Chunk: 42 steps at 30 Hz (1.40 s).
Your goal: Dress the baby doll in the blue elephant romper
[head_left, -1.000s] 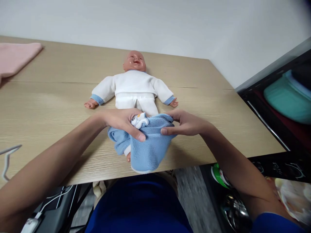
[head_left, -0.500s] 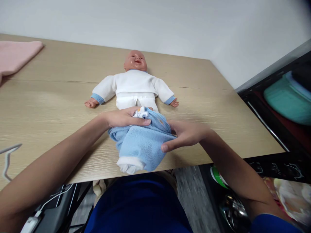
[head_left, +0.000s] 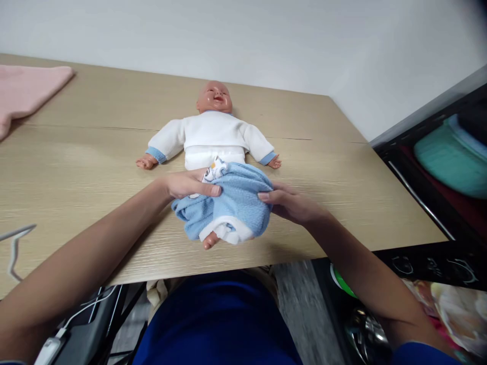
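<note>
A baby doll [head_left: 215, 129] lies face up on the wooden table, its head away from me, in a white top with blue cuffs. Light blue pants [head_left: 243, 200] with white trim cover its legs, and a foot shows at the white cuff. My left hand [head_left: 192, 185] grips the waistband beside a small printed patch, thumb on top. On the other side, my right hand [head_left: 291, 200] pinches the blue cloth between thumb and fingers. The waist above the cloth is white.
Pink cloth [head_left: 32, 91] lies at the table's [head_left: 95, 152] far left. A white hanger [head_left: 15, 248] sticks in at the left edge. At the right stands a black rack [head_left: 426, 258] with a teal item [head_left: 451, 157]. A white plug [head_left: 49, 350] with a cable is lower left.
The blue pants have moved up the doll's legs, and a foot now shows at the cuff. My right hand has shifted up and closed its thumb on the fabric.
</note>
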Each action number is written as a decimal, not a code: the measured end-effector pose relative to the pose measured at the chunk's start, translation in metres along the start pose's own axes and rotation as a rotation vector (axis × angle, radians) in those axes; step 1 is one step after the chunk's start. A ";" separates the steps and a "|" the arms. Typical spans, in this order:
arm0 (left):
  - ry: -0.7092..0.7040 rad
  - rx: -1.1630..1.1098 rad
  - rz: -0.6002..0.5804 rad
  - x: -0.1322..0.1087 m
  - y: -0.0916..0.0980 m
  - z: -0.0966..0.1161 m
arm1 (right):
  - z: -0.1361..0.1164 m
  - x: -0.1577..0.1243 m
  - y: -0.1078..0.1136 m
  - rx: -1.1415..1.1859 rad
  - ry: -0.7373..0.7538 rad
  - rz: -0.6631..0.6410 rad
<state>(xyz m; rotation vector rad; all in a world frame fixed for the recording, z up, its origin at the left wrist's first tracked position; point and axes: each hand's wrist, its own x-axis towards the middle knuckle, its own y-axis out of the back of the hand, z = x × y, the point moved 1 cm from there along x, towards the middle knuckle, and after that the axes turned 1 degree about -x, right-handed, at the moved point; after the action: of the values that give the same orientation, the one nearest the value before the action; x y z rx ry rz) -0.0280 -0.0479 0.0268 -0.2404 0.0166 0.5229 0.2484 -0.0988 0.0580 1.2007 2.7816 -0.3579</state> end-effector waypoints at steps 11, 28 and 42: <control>0.077 0.179 0.051 0.004 -0.006 0.014 | -0.011 -0.006 -0.012 -0.254 -0.018 -0.064; 0.111 0.319 0.167 0.004 -0.018 0.022 | -0.014 -0.009 -0.048 -0.588 0.173 0.584; -0.055 0.009 0.041 0.006 -0.028 0.009 | -0.012 -0.022 -0.034 -0.652 0.061 0.432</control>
<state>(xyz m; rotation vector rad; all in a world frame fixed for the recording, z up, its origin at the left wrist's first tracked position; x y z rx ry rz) -0.0092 -0.0657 0.0415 -0.2173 -0.0293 0.5696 0.2391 -0.1336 0.0799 1.5509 2.2732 0.5767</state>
